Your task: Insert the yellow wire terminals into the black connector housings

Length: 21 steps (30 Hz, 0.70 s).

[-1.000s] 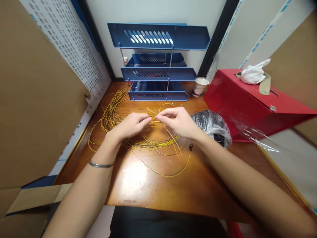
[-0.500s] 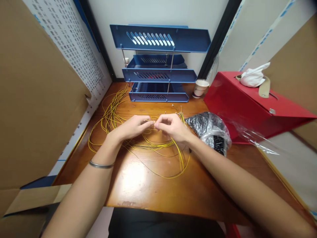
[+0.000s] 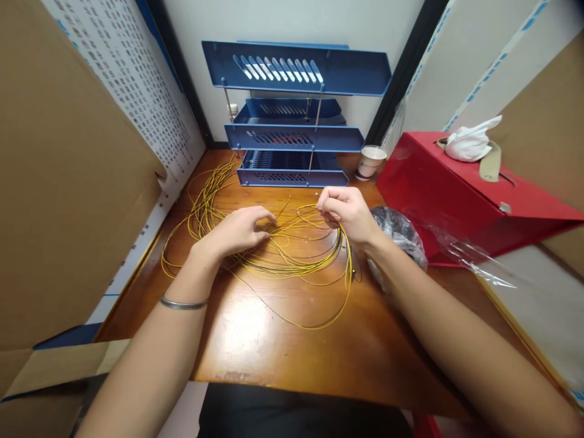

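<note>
Yellow wires (image 3: 292,272) with dark strands among them lie in a long loose coil on the wooden desk. My left hand (image 3: 239,231) rests over the coil's middle, its thumb and index finger apart and the other fingers hidden beneath it. Farther right, my right hand (image 3: 349,213) is closed, fingertips pinched together at a yellow wire by the coil's right end. More wires pass below its palm, and small metal tips show near its fingers. A black bundle in clear plastic (image 3: 401,234) sits partly behind my right wrist.
A blue tiered letter tray (image 3: 292,178) stands at the back, with a paper cup (image 3: 370,163) beside it. On the right is a red box (image 3: 442,194) with a tissue on top. Cardboard (image 3: 68,182) walls the left side of the wooden desk (image 3: 292,359).
My hands have separated. The right one moved right and slightly up from the coil's middle, while the left stayed nearly in place and its thumb and index finger parted.
</note>
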Available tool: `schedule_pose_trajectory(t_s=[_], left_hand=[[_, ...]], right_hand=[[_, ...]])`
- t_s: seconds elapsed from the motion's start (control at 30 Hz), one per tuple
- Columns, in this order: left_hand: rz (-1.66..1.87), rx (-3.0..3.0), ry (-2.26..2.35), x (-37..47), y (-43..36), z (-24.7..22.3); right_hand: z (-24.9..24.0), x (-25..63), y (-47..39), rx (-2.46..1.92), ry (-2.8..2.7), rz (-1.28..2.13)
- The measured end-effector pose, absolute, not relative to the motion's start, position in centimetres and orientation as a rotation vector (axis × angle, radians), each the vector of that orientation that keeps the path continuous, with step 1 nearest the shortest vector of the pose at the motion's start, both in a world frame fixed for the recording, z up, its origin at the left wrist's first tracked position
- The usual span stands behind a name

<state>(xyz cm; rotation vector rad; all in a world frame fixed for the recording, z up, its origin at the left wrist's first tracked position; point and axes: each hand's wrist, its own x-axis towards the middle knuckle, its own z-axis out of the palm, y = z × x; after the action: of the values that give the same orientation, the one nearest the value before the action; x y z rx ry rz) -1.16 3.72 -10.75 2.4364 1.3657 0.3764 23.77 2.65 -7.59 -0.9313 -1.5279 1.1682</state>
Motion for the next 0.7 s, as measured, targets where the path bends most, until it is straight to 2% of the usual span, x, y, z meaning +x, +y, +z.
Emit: schedule_pose_trajectory(t_s=[0.27, 0.53, 0.7], left_hand=[[0.104, 2.398, 1.58, -1.8, 3.7, -10.4], [0.122, 2.43, 1.64, -1.3, 3.4, -10.2], [0.148, 2.413, 1.691, -1.1, 3.2, -10.0]], right_hand=[[-8.5, 24.0, 3.2, -1.053, -1.707, 0.963], [-9.3, 23.2, 2.4, -1.249, -2.017, 0.471], [-9.9, 23.2, 2.5, -1.426, -2.152, 0.362]])
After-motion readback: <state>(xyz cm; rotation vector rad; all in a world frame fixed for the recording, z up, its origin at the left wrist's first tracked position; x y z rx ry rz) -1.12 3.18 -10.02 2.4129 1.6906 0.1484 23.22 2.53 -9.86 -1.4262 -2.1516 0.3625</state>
